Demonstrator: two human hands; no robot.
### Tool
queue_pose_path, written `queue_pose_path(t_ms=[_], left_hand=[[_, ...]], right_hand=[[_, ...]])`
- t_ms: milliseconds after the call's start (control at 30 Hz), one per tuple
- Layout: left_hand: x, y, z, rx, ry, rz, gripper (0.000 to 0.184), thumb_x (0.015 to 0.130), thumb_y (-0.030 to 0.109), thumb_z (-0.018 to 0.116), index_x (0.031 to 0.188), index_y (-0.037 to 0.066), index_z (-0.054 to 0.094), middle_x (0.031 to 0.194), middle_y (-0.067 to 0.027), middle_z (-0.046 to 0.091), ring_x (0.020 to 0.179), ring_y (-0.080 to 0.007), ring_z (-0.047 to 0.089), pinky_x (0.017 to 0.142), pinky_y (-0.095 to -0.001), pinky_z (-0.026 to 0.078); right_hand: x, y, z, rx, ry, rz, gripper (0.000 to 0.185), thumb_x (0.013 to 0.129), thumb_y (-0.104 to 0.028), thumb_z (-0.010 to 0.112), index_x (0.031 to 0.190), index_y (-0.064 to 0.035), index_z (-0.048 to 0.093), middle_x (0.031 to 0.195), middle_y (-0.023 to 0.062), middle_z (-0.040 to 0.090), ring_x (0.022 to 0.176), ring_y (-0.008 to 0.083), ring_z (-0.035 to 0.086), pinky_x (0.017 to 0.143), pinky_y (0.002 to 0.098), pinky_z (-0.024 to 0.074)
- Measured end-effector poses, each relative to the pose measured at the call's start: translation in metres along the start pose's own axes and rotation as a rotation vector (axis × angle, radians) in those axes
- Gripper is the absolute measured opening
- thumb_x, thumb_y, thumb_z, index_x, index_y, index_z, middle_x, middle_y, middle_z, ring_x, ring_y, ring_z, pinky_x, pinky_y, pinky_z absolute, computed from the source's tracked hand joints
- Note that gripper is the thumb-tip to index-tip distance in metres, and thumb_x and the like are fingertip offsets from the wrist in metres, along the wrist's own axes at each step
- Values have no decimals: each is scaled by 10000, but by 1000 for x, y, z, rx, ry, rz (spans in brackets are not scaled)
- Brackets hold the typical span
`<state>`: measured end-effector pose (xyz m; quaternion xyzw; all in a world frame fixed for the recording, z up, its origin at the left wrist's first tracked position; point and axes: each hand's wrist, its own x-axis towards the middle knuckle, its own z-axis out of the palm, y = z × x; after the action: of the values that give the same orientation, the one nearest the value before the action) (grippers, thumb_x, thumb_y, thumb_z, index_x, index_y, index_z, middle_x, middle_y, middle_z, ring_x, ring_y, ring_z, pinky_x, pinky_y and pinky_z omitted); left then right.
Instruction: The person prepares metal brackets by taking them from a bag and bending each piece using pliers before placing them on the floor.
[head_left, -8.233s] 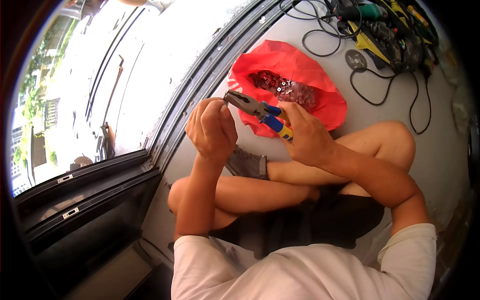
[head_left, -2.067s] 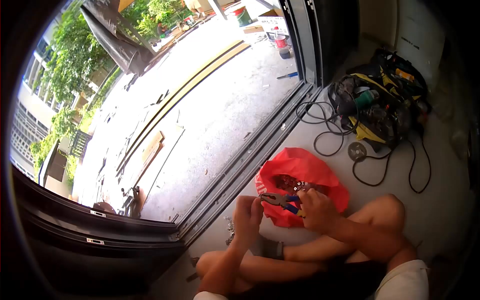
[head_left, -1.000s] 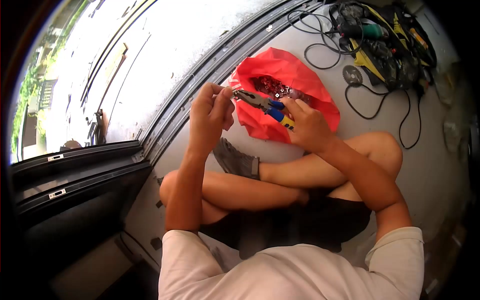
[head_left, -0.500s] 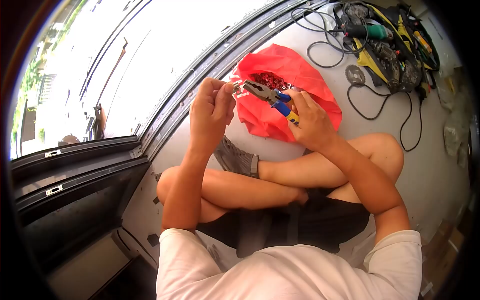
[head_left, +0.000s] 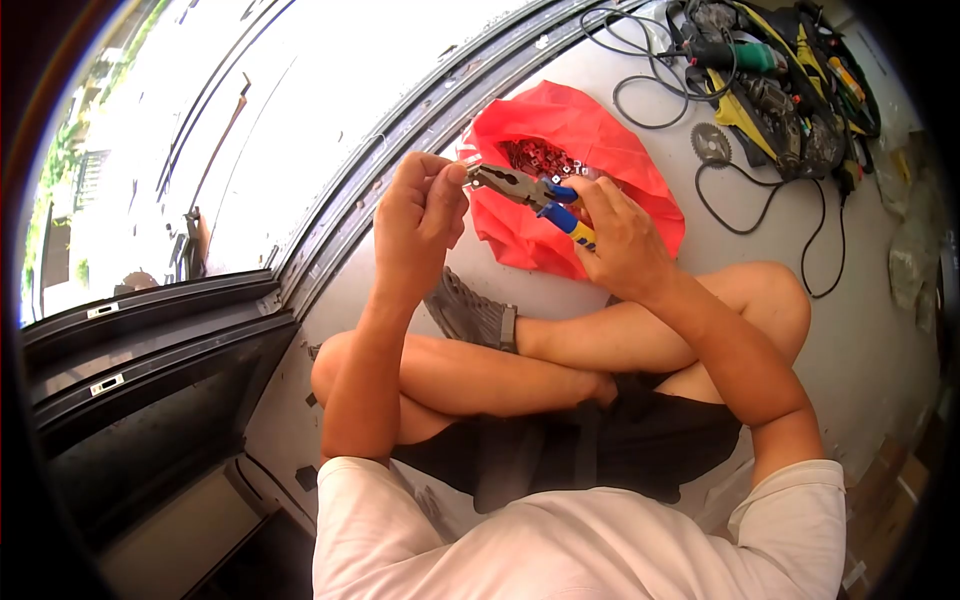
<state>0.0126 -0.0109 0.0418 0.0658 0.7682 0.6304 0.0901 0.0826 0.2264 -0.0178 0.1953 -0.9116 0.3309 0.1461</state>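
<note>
By the red bag (head_left: 560, 110), my right hand (head_left: 624, 238) grips pliers (head_left: 515, 187), now back at the metal piece (head_left: 471, 177) my left hand (head_left: 417, 217) pinches, apparently re-engaging it.

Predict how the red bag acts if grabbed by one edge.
Likely floppy: the bag has thin-looking, creased walls. Probably heavy for its size, since the many small bits inside look metallic. May spill if tipped, as its mouth gapes open.

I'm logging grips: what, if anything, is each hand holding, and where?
Right hand: pliers, by the handles. Left hand: a small metal piece, gripped part unclear.
</note>
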Motion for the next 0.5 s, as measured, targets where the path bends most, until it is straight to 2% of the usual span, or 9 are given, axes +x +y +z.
queue_pose_path(t_ms=[233, 333, 400, 433, 467, 500], left_hand=[[4, -3, -6, -13, -43, -16, 233, 1077, 214, 593, 969, 7, 591, 620, 8, 523, 494, -55, 440, 454, -241, 345], [5, -5, -7, -89, -61, -63, 227, 1080, 209, 577, 978, 7, 597, 616, 6, 509, 491, -64, 433, 460, -243, 350], [7, -6, -8, -167, -65, -83, 243, 1104, 223, 548, 980, 17, 583, 619, 19, 461, 514, -60, 408, 477, -236, 360], [12, -11, -12, -222, -58, -133, 249, 1097, 232, 551, 964, 28, 604, 622, 13, 478, 524, -71, 433, 484, -246, 356], [10, -9, -15, -64, -45, -91, 241, 1079, 233, 573, 946, 39, 623, 630, 8, 502, 534, -82, 460, 488, -256, 352], [7, -5, -20, -158, -81, -133, 218, 1062, 224, 600, 951, 40, 632, 648, 3, 530, 546, -88, 485, 492, -263, 363]], right_hand=[[1, -2, 0, -50, 50, -52, 513, 838, -29, 700, 1316, -41, 513, 963, 150, 595, 816, 352, 682, 688, 452, 555], [-1, -3, 1, -28, 44, 30, 469, 849, -54, 698, 1288, -39, 533, 952, 160, 613, 817, 359, 686, 668, 458, 555], [-7, -4, 2, 54, -94, 236, 458, 844, -60, 701, 1278, -37, 553, 979, 191, 631, 834, 393, 678, 671, 477, 554], [-16, -5, 7, 49, -77, 210, 461, 838, -60, 700, 1278, -37, 561, 995, 202, 636, 843, 410, 674, 679, 486, 554], [-19, 0, 13, 24, -25, 154, 464, 832, -59, 699, 1277, -37, 570, 1011, 212, 642, 853, 427, 670, 687, 494, 555], [-21, 4, 18, -56, 31, 94, 482, 844, -131, 704, 1299, -54, 563, 993, 183, 632, 795, 413, 664, 651, 500, 557]])
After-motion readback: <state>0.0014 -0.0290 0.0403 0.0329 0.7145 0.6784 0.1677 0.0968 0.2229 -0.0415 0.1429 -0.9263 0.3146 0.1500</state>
